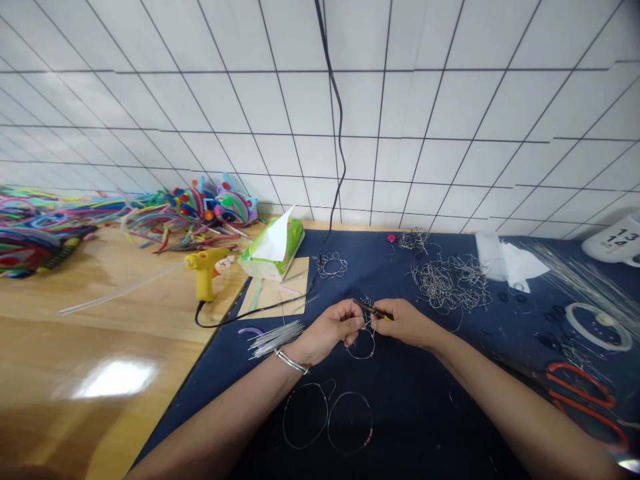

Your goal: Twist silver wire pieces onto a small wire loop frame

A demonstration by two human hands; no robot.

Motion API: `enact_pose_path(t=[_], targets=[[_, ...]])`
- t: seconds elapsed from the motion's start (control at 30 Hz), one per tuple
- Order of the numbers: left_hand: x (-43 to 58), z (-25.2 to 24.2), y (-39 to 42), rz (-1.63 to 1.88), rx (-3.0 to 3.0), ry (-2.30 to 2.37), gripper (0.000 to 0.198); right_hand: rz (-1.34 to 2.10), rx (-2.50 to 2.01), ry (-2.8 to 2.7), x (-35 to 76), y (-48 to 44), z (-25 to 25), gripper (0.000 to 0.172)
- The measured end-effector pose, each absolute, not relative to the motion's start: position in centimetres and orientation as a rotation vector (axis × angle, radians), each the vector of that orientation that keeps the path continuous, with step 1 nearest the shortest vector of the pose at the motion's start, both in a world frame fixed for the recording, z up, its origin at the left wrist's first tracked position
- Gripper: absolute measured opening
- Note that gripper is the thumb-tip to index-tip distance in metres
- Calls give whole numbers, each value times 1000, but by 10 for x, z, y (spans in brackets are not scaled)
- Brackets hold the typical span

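My left hand (336, 328), with a silver bangle (291, 362) at its wrist, pinches a thin wire piece (362, 357) bent into small loops with a few beads. My right hand (401, 323) is closed around dark pliers (373, 310); their tips point left and meet the wire by my left fingertips. Exactly where the jaws grip is too small to tell. Nearer to me, two wire rings (350, 393) with small pink beads lie side by side on the dark blue mat (415, 413). A flower-shaped wire ring (332, 265) lies beyond my left hand.
Left stand a yellow glue gun (204, 273), a tissue pack (275, 250) and colourful pipe cleaners (45, 240). Short wires (276, 338) lie by my left wrist. Rightward are tangled wire (450, 281), a wire coil (597, 327), orange-handled scissors (585, 400) and a mug (615, 240). A black cord (340, 133) hangs down the wall.
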State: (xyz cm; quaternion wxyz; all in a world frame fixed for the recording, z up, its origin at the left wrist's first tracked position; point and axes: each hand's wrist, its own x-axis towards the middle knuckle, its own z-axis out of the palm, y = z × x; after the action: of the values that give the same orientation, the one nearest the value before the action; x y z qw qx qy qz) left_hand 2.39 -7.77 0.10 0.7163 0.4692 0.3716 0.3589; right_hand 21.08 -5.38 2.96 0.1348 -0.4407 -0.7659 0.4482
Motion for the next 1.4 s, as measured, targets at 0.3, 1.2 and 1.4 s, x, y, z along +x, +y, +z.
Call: enact_pose_path(t=[0.3, 1.2, 1.4], targets=[[22, 0, -75, 733, 1022, 796, 20, 1290, -1278, -2250, 211, -54, 28, 12], [27, 5, -78, 713, 1263, 851, 19, 1563, -1368, -2020, 213, -52, 20, 13], [27, -3, -75, 700, 1217, 846, 22, 1600, -1375, -2007, 210, -52, 19, 12]])
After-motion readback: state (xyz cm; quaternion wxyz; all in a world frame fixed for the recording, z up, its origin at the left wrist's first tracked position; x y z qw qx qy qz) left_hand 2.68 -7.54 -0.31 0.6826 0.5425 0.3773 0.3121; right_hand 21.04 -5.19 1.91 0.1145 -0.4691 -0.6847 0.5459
